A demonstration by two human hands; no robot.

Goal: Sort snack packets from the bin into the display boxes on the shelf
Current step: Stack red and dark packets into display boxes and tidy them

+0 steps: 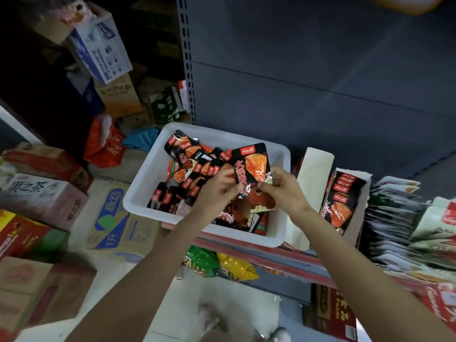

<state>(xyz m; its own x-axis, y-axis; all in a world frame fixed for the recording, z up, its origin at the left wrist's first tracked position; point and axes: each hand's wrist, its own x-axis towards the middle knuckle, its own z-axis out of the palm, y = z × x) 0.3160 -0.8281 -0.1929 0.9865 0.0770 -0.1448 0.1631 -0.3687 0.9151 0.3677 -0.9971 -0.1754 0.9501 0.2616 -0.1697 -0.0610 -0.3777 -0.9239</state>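
Left hand: over the near middle of the bin, fingers curled and pinching the lower left edge of the raised snack packet.
Right hand: just right of the left hand, thumb and fingers closed on the packet's lower right corner.
Snack packet: a black and red foil pouch, held upright between both hands above the pile, its printed face toward the camera; the body stands above and beyond the fingers.
Handling: it looks light, thin and floppy, with a glossy film that may slip; the flat sealed edges appear the safest place to pinch, not the soft middle.
White plastic bin: rests on the shelf edge, directly beneath both hands, holding a loose heap of similar black and red packets.
Display box: to the right of the bin on the shelf, already carrying a row of matching packets standing on edge.
Shelf back panel: grey, behind the bin.
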